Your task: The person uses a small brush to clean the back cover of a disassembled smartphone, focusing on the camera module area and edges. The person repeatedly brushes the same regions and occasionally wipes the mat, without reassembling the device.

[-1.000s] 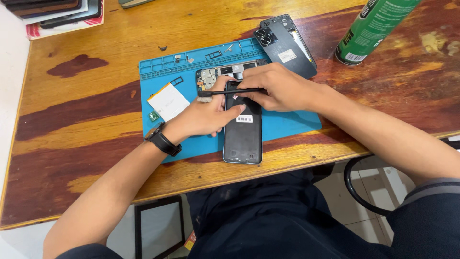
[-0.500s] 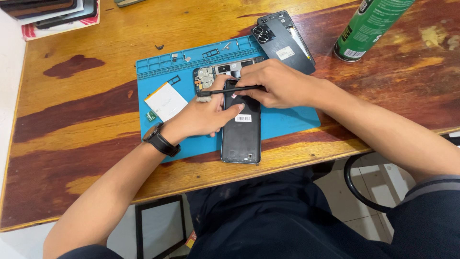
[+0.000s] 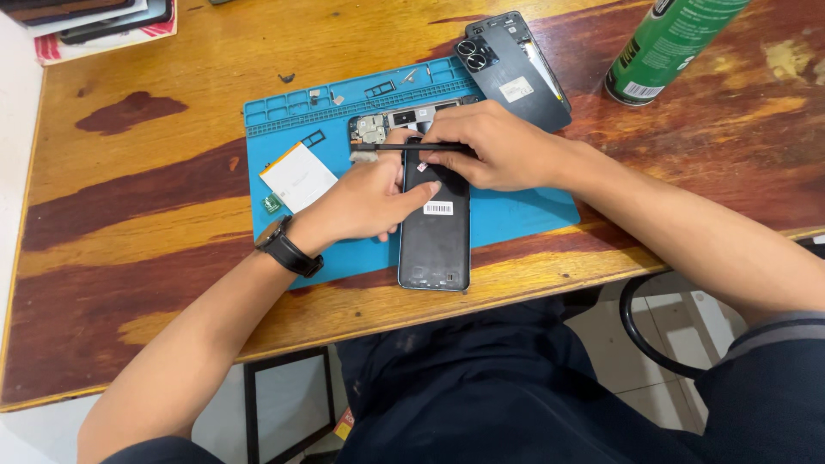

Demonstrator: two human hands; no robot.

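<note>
The wooden tabletop [image 3: 129,223] carries a blue work mat [image 3: 524,215], a dark phone back cover [image 3: 516,73], a green spray can [image 3: 666,47] and stacked devices [image 3: 94,17] at its far corner.

— What does the surface [image 3: 129,283] look like?
— Glossy varnished wood, orange with dark red-brown patches, catching bright light.
— And below it?
— A pale tiled floor [image 3: 670,335], with a dark curved chair frame [image 3: 640,331] standing on it, and a white wall [image 3: 13,155] at the left.
</note>
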